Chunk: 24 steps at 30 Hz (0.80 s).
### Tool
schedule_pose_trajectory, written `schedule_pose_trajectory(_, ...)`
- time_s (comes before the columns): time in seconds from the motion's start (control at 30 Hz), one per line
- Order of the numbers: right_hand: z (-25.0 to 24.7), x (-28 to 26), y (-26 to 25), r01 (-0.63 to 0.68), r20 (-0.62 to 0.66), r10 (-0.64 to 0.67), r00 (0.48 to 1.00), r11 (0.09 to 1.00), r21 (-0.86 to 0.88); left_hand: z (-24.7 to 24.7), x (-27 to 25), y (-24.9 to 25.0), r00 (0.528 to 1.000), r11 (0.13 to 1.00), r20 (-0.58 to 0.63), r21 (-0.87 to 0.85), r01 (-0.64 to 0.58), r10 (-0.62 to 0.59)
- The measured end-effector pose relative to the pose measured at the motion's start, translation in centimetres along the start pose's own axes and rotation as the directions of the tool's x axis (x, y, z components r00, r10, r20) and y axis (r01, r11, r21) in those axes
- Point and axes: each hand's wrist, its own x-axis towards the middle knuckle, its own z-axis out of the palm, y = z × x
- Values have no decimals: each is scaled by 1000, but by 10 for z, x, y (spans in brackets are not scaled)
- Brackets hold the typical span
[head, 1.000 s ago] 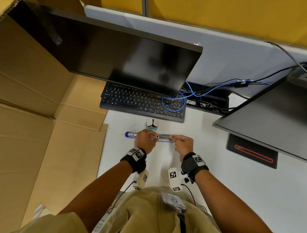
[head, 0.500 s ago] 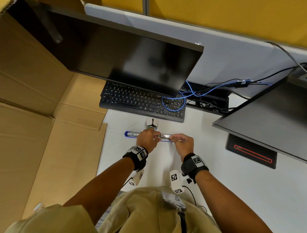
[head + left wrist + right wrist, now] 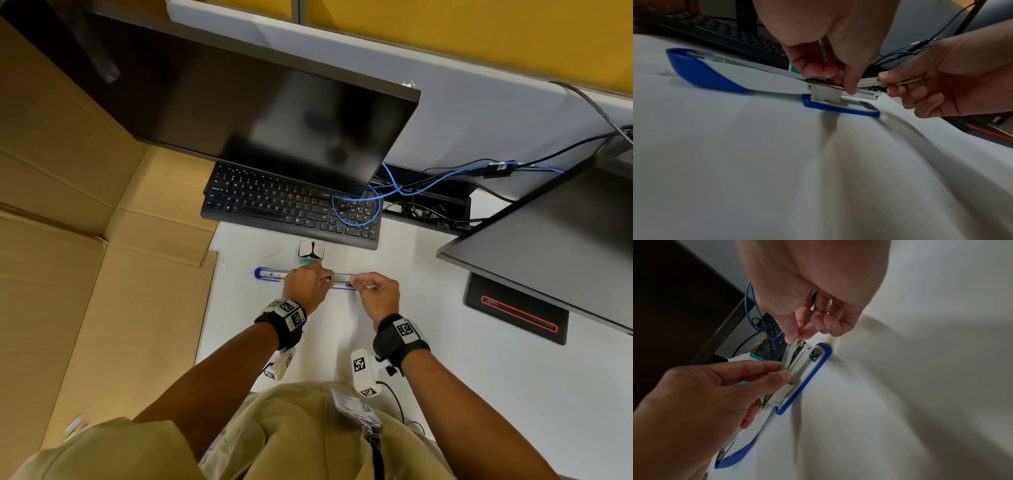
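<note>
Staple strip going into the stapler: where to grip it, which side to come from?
Pinch the staple strip by its free end, across its long flanks, coming from the right in line with the magazine. It is thin and lies along that rail, and the left hand pinches the stapler at the inner end. The right hand holds it so.

The head camera looks down from high above at the bench (image 3: pixel 479 394), left hand (image 3: pixel 306 286) and right hand (image 3: pixel 378 294). Both wrist cameras sit low and very close, looking along the fingers. All three views share the stapler (image 3: pixel 270 274).
</note>
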Motion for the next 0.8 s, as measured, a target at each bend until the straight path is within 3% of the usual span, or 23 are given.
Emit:
schedule_pose_trajectory(0.3, 2, -2, -6, 47, -60, -52, 997, 996, -76, 2, -1, -4, 1000, 999, -26, -39, 11, -12)
schedule_pose_trajectory(0.6, 14, -3, -8, 17, -42, -24, 999, 988, -156, 0, -8, -17, 999, 997, -41, -79, 17, -21)
schedule_pose_trajectory(0.8, 11, 0, -10, 5, -46, -14, 999, 982, -189, 7, -15, -17, 993, 993, -41, -29, -116, 115)
